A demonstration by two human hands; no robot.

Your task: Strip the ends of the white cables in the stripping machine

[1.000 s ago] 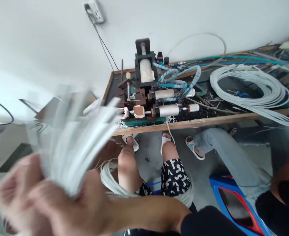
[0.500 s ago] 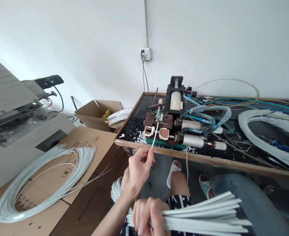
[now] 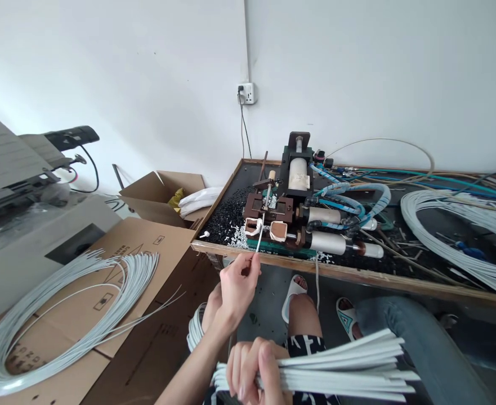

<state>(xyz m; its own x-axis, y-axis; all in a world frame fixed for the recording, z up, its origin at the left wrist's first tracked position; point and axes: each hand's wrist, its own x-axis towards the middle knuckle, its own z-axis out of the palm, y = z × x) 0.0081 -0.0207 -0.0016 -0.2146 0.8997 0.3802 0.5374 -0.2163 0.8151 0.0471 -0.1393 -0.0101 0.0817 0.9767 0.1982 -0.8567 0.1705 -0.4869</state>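
My left hand [image 3: 237, 292] is pinched shut on one white wire [image 3: 260, 242]; its tip reaches up into the brown block of the machine [image 3: 268, 208]; my right hand [image 3: 251, 371] is clamped around a bundle of white wires [image 3: 336, 371], just below the table's edge [image 3: 315, 265].

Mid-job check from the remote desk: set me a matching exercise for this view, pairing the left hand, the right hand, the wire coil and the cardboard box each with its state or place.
Things:
1. left hand
2. right hand
3. coil of white wire
4. open cardboard box

States:
A. grips a bundle of white wires
B. has a yellow item inside
C. pinches a single white wire near the pneumatic machine
D. lies on flattened cardboard

Pairs: 1-C, 2-A, 3-D, 4-B.
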